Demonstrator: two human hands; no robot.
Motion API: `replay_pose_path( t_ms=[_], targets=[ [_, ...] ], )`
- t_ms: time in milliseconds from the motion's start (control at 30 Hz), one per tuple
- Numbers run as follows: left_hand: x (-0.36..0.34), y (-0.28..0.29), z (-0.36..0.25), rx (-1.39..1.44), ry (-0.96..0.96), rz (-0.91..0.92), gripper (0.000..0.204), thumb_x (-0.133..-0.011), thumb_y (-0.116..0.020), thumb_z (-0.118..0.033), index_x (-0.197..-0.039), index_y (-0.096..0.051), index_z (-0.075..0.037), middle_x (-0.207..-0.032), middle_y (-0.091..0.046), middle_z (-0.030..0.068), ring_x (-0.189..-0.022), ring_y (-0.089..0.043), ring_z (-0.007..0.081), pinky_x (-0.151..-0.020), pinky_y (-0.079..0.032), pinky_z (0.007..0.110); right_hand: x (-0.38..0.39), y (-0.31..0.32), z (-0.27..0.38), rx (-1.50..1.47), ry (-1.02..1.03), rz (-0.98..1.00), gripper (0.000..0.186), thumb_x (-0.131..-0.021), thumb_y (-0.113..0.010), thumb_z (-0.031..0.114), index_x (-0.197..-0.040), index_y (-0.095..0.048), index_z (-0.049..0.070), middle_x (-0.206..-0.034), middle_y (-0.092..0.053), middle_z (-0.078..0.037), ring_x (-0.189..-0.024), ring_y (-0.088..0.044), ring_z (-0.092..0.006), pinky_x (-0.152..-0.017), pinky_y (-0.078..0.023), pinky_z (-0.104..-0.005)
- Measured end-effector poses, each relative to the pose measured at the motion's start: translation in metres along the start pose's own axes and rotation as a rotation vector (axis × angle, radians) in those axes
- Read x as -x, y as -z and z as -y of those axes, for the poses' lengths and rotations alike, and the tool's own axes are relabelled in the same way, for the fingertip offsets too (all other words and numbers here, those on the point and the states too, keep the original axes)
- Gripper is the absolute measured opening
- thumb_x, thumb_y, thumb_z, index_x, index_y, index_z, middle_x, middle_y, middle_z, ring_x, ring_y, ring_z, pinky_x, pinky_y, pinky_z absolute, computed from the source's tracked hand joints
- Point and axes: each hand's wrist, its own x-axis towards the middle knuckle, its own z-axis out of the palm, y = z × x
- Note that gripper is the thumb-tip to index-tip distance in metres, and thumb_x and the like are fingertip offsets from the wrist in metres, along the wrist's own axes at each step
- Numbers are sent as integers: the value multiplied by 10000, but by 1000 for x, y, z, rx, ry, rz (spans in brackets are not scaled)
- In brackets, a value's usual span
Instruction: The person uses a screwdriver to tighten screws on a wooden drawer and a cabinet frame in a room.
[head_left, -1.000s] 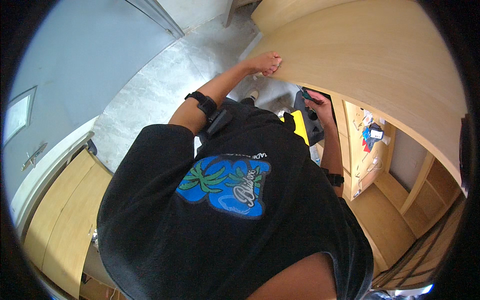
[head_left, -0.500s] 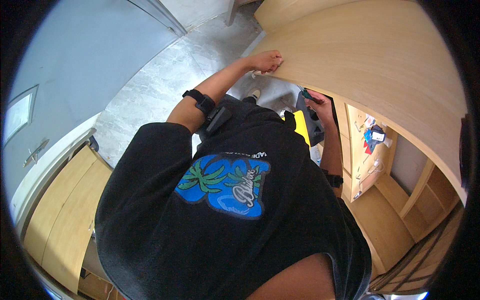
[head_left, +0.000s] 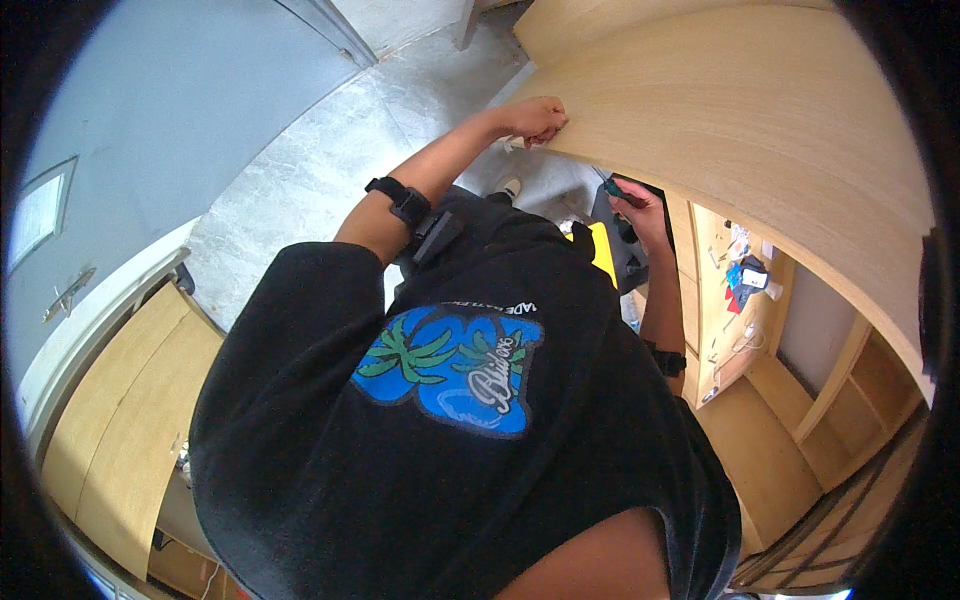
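Note:
My left hand (head_left: pixel 540 120) is at the near edge of a large light wooden panel (head_left: pixel 720 100), fingers curled and pinched together. What lies between the fingertips is too small to make out. To the right and nearer me, my right hand (head_left: pixel 642 207) grips a screwdriver (head_left: pixel 614 190) by its dark green handle. Its thin metal shaft points up and left towards the panel's edge, below my left hand. Part of the handle is covered by the fingers.
A yellow object (head_left: pixel 602 252) sits beside my right forearm. Further right are wooden drawers (head_left: pixel 708 262) and a worktop (head_left: pixel 755 330) with small items. A grey door (head_left: pixel 150 120) stands at the left, above a low wooden cabinet (head_left: pixel 120 400). Grey tiled floor (head_left: pixel 330 150) lies between.
Both hands stay in nearly the same place. The screwdriver's shaft shows a little more plainly now, and my left fingers have shifted slightly at the panel's edge.

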Motion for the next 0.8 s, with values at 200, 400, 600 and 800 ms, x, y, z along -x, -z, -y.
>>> replay_pose_path(
  t_ms=[200,400,600,800],
  targets=[
    [-2,-1,-2,-137,-35,-70,324,-843,-430,-175,-589,-528,-1,-490,-503,81,-400,-516,191,-387,-411,327,2,-1,4,-49,45,17,375,-743,-669,-70,-1095,-628,52,-931,-652,-27,-724,-576,-85,-643,-472,-210],
    [-2,0,-5,-345,24,-88,292,-920,-414,-229,-750,-494,-6,-564,-522,85,-443,-521,172,-386,-398,308,9,5,4,1,134,10,243,-782,-664,-8,-1019,-630,32,-851,-638,-18,-719,-590,-97,-643,-482,-220],
    [6,-9,-21,-315,33,-235,329,-870,-425,-174,-642,-542,33,-530,-552,113,-403,-536,218,-398,-424,355,5,3,16,-158,-68,33,211,-906,-556,232,-1007,-608,54,-748,-593,8,-569,-494,-56,-484,-346,-190],
    [2,-1,-20,-416,98,-173,236,-914,-435,-237,-893,-523,-18,-608,-563,89,-470,-541,183,-428,-431,333,4,4,11,-240,4,54,233,-897,-561,295,-921,-602,67,-720,-560,9,-546,-474,-57,-453,-320,-204]
  ],
)
